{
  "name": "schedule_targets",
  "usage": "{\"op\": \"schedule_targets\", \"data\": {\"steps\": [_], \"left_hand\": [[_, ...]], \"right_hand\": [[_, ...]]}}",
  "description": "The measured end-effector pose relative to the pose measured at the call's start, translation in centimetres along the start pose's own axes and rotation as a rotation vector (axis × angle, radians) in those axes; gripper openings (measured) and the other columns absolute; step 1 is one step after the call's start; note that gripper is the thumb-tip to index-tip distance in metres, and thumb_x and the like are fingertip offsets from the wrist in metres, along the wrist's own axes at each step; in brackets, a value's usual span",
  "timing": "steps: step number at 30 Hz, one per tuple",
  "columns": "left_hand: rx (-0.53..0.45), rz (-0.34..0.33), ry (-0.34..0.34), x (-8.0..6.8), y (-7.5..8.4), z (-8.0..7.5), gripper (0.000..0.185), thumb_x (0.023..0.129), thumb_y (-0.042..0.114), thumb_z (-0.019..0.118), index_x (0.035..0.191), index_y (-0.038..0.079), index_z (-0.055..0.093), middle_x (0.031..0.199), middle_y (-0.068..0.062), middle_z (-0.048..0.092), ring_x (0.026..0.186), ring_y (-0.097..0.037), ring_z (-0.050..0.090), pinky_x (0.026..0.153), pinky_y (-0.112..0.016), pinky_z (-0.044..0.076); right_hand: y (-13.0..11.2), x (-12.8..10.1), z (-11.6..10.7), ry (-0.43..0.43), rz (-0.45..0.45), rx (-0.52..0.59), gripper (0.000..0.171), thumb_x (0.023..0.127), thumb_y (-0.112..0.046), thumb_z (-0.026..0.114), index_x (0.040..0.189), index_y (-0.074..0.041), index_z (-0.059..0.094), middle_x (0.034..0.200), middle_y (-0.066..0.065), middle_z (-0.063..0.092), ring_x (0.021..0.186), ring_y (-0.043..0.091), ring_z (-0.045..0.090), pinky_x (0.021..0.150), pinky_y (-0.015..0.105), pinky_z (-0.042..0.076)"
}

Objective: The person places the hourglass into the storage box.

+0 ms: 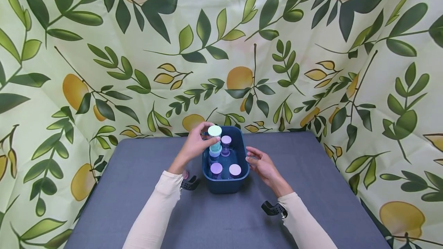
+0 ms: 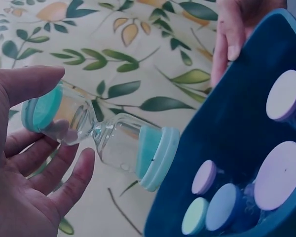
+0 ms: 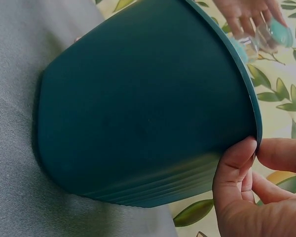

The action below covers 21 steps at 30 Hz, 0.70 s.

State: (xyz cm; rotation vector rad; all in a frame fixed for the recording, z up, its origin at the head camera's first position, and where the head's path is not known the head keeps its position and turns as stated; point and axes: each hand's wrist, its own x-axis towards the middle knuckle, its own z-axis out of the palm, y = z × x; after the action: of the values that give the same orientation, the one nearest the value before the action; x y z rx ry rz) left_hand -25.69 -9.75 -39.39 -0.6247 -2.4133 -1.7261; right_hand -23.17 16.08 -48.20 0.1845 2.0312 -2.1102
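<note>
Left hand is gripping a teal-capped sand timer by its top cap, thumb and fingers curled round it, holding it over the back left of the dark blue bin. Right hand is pinching the bin's right rim, thumb pressing on the outer wall. Other timers are standing inside the bin: two lilac-capped in front, one purple at back. Bin is sitting on the grey table, leaf-print backdrop behind.

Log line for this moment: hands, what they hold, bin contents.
left hand: grips teal-capped sand timer above bin | right hand: holds rim of dark teal bin | bin: more capped timers standing inside | surface: grey table
</note>
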Motion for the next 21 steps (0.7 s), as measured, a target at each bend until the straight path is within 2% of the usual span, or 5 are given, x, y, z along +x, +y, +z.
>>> {"op": "schedule_targets", "data": {"steps": [10,14,21], "left_hand": [[0.05,-0.07,-0.072,1.0,-1.1,2.3,0.044,0.084,0.013,0.076,0.122,0.003,0.057,0.115,-0.014,0.064,0.106,-0.026,0.061,0.095,-0.042,0.054],[0.093,-0.09,-0.094,1.1,-1.5,3.0,0.044,0.084,0.017,0.077,0.122,0.005,0.057,0.114,-0.011,0.065,0.105,-0.026,0.062,0.092,-0.04,0.055],[0.167,-0.116,-0.149,1.0,-2.2,3.6,0.044,0.082,0.021,0.078,0.12,0.01,0.058,0.116,-0.01,0.065,0.114,-0.03,0.063,0.091,-0.042,0.055]], "right_hand": [[0.0,0.0,0.1,0.016,0.013,-0.017,0.044,0.097,-0.007,0.056,0.141,-0.015,0.051,0.119,0.008,0.052,0.099,0.019,0.055,0.082,0.028,0.05],[0.0,-0.1,0.1,0.016,0.012,-0.019,0.044,0.098,-0.007,0.055,0.141,-0.015,0.051,0.123,0.01,0.053,0.101,0.019,0.055,0.083,0.029,0.05],[-0.1,-0.1,0.0,0.001,0.007,-0.003,0.045,0.098,-0.006,0.054,0.142,-0.015,0.05,0.128,0.015,0.051,0.102,0.019,0.055,0.082,0.028,0.05]]}}
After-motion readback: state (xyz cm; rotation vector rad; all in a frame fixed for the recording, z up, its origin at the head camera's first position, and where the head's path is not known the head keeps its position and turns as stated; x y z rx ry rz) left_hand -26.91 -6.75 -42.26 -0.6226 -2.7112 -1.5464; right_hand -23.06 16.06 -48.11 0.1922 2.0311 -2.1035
